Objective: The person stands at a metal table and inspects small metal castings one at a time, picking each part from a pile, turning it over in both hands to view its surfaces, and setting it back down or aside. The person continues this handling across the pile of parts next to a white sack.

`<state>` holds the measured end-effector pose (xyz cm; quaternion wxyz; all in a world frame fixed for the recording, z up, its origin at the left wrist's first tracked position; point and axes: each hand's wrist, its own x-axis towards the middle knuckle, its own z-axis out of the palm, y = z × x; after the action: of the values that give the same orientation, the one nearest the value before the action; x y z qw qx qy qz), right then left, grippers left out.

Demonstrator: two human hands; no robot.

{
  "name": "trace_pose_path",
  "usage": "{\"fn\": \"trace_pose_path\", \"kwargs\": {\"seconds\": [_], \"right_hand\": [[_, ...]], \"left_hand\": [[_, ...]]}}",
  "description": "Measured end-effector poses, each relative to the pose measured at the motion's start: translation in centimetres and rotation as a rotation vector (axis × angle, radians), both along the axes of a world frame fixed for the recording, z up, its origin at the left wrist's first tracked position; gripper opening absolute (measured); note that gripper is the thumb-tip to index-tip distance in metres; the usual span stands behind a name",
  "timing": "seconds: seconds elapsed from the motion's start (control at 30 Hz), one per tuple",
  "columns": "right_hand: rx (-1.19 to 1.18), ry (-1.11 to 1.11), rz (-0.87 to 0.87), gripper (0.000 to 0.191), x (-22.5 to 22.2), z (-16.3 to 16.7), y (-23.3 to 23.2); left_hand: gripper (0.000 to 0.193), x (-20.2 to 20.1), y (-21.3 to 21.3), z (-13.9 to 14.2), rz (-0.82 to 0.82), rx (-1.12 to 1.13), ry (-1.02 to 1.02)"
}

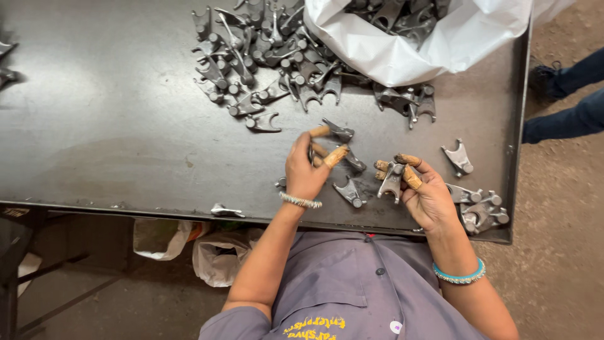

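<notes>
Left hand (306,169) was curled over a grey metal fork-shaped part (313,154), mostly hidden under the fingers; taped fingertips (335,155) closed toward a second part (340,131) lying just beyond, contact with that one could not be told. Right hand (425,194) gripped another forked part (392,181) between thumb and taped fingers, held just above the table, fork end pointing toward the body. Between the two hands one loose part (350,191) lay flat on the dark metal table (113,113); another (354,161) sat just behind the left fingertips. To the right of the right hand a single part (458,157) lay alone, and a small cluster of parts (481,211) sat at the table's near right corner, touching one another. Farther out, a large heap of the same parts (264,50) was spread on the far middle of the table. Beside it a white plastic bag (415,44) lay open on its side, more parts visible inside and a few spilled at its mouth (409,99). One stray part (224,210) rested at the near edge, close to the lip. Left half of the table showed bare surface up to a few pieces at the far left edge (6,63). Beyond the right edge, another person's legs and shoe (566,94) stood on the floor
</notes>
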<state>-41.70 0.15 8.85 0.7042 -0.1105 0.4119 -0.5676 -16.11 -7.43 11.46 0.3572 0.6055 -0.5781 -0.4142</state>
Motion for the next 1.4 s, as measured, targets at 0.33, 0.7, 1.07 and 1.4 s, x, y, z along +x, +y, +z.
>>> {"fn": "trace_pose_path", "kwargs": {"seconds": [0.33,0.7,1.07,1.4], "right_hand": [[-0.501,1.145,0.284,0.023,7.0,5.4,-2.6],[-0.470,1.574,0.269,0.042,7.7,3.0,-3.8],[-0.244,0.304,0.096,0.037,1.5,-2.7,-0.9],[-0.019,-0.136,0.097,0.040,-1.2,-1.7,0.9]], "left_hand": [[0.055,0.3,3.5,-1.6,0.065,0.752,1.210],[0.038,10.5,4.1,3.0,0.103,0.381,0.258],[0.055,8.0,4.5,3.1,0.085,0.356,-0.018],[0.055,0.7,2.1,1.0,-0.085,0.276,0.086]]}}
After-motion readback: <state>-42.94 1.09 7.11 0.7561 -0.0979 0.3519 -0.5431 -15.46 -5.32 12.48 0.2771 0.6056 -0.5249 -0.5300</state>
